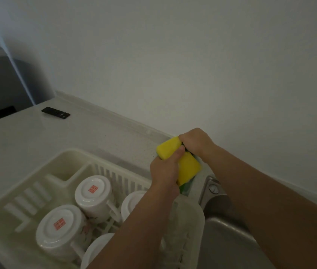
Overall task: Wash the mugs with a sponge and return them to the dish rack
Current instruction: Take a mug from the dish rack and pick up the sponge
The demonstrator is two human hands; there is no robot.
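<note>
Two hands curled tight: left hand [164,169] grips yellow sponges [188,167] from below, right hand [194,141] from above

Bare left forearm [134,226] and left grip [165,169], bare right forearm [260,191] and right grip [196,141], dimly lit.

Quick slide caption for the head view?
Left hand and right hand grip yellow sponges by a dish rack holding upturned mugs.

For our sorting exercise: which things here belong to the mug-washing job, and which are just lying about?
Job: sponges, left hand, right hand, mugs, dish rack, sink.
Lying about: black remote on the counter.
</note>
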